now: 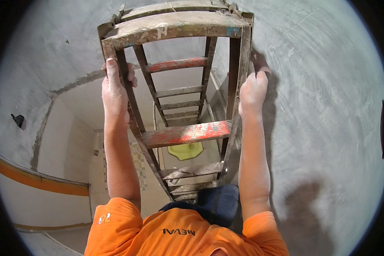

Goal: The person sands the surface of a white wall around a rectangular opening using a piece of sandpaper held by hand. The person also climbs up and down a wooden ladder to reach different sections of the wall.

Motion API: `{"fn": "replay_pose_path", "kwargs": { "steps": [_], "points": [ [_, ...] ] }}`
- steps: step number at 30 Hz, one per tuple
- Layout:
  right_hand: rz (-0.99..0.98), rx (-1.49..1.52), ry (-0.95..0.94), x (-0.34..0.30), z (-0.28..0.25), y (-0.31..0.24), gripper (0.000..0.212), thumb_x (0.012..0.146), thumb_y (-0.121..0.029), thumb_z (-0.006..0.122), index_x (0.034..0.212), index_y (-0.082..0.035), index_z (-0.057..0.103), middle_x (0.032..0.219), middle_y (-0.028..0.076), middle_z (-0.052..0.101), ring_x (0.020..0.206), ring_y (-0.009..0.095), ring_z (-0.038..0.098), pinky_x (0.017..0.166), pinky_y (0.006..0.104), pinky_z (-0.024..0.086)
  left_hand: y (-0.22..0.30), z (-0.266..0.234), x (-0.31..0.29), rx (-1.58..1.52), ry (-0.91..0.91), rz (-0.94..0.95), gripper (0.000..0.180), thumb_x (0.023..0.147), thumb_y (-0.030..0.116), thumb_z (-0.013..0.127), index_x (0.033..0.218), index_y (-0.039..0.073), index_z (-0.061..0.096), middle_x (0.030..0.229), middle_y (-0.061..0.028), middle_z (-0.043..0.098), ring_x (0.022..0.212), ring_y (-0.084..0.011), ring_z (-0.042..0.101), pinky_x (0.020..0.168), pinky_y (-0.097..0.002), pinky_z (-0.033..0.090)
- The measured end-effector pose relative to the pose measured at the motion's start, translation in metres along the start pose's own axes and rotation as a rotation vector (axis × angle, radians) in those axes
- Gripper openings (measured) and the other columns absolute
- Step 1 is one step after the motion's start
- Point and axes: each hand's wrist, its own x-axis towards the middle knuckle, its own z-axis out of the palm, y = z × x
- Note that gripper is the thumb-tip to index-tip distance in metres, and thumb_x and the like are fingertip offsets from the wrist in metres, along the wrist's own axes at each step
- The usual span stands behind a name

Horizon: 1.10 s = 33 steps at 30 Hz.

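A worn wooden stepladder [177,29], spotted with paint and plaster, rises in front of me. Its top board is at the far end of the view, and the steps run down between two rails. My left hand [116,96] is closed round the left rail, thumb along its front and fingertips curling out on the inner side. Level with it, my right hand [253,93] grips the right rail; some of its fingers are hidden. Both dusty arms reach nearly straight. Between them lies a step with flaking red paint [187,133]. My dark-clad leg [219,202] is against the lower steps.
Close on the right stands a grey plastered wall [324,111] with shadows on it. Far below, a yellow-green basin-like fixture [185,150] shows through the ladder, near mosaic tiles [139,164]. A small black fitting [18,121] and an orange band [42,181] are at the left.
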Motion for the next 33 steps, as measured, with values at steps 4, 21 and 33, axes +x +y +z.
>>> {"fn": "replay_pose_path", "kwargs": {
  "steps": [4, 21, 33],
  "points": [
    [0.158, 0.116, -0.048, -0.028, -0.009, 0.008, 0.022, 0.107, -0.006, 0.044, 0.118, 0.006, 0.059, 0.101, 0.01, 0.066, 0.087, 0.015, 0.059, 0.078, 0.0327, 0.052, 0.002, -0.006, -0.003, 0.031, -0.032, -0.008, 0.068, 0.108, 0.068, 0.05, 0.113, 0.001, 0.063, 0.084, -0.0027, 0.057, 0.078, -0.0141, 0.053, 0.073, -0.0293, 0.045],
    [0.048, 0.214, -0.076, -0.062, -0.019, 0.034, 0.032, 0.111, -0.012, 0.039, 0.107, 0.007, 0.065, 0.087, 0.016, 0.077, 0.075, 0.022, 0.074, 0.075, 0.0365, 0.058, -0.041, -0.032, -0.033, 0.306, -0.048, 0.176, 0.054, 0.113, 0.054, 0.047, 0.118, 0.004, 0.067, 0.096, -0.0035, 0.066, 0.087, -0.0134, 0.06, 0.087, -0.0329, 0.048],
    [-0.006, 0.107, -0.002, -0.066, -0.021, 0.037, 0.038, 0.113, -0.02, 0.045, 0.094, 0.008, 0.064, 0.081, 0.016, 0.074, 0.068, 0.022, 0.068, 0.07, 0.0412, 0.052, -0.063, -0.03, -0.063, 0.391, -0.01, 0.285, 0.033, 0.114, 0.035, 0.055, 0.098, 0.006, 0.057, 0.08, 0.0006, 0.054, 0.074, -0.0088, 0.05, 0.069, -0.0273, 0.043]
  ]
}}
